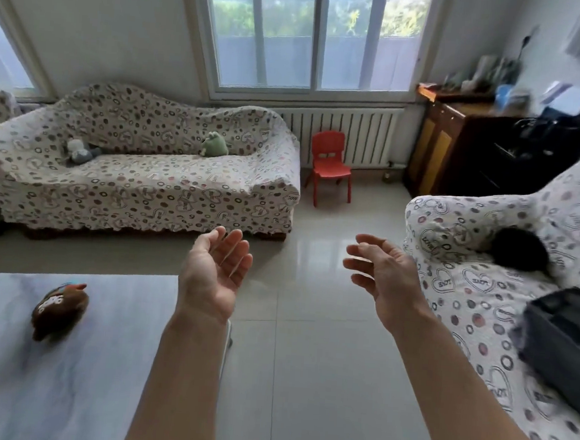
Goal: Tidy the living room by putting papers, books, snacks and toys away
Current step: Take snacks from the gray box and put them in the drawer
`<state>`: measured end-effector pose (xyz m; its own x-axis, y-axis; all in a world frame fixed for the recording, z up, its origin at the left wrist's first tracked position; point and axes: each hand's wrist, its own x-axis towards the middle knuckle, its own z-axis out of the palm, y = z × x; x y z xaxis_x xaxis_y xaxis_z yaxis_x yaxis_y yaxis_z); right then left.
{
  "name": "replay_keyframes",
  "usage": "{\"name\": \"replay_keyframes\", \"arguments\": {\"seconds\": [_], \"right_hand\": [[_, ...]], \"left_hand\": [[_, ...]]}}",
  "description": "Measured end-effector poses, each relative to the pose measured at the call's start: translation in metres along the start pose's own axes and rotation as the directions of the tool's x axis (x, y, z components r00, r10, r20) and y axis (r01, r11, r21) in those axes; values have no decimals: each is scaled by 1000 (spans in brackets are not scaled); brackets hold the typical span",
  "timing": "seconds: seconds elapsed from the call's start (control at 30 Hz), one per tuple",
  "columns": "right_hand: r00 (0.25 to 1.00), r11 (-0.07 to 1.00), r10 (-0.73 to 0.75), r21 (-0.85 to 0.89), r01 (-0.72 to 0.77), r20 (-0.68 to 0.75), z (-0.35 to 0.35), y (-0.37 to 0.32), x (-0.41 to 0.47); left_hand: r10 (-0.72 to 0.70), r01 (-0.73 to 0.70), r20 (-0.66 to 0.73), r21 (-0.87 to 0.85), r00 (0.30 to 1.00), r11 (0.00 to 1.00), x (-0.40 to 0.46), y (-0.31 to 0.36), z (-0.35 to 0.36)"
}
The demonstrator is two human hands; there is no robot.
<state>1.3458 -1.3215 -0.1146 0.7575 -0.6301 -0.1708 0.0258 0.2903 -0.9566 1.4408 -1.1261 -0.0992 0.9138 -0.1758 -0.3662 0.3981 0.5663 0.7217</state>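
Both of my hands are raised over the tiled floor, palms facing each other, and hold nothing. My left hand (214,269) has relaxed fingers above the right edge of the grey table (106,378). My right hand (379,272) hovers beside the near sofa (476,288). A brown snack bag (60,310) lies on the table at the left. On the far sofa (147,182) sit a green frog plush (214,144) and a grey plush toy (80,150). A dark grey bag (564,345) and a black round object (520,249) rest on the near sofa.
A small red plastic chair (330,166) stands before the white radiator (342,134) under the window. A dark wooden cabinet (465,146) with cluttered items on top fills the right corner. Open tiled floor (306,358) runs between table and sofas.
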Motion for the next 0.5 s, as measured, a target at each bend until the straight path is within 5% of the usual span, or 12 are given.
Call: {"name": "replay_keyframes", "arguments": {"seconds": [0.5], "right_hand": [[880, 992, -32, 91, 85, -473, -253, -47, 82]], "left_hand": [[-313, 221, 275, 318, 909, 922, 33, -212, 246]]}}
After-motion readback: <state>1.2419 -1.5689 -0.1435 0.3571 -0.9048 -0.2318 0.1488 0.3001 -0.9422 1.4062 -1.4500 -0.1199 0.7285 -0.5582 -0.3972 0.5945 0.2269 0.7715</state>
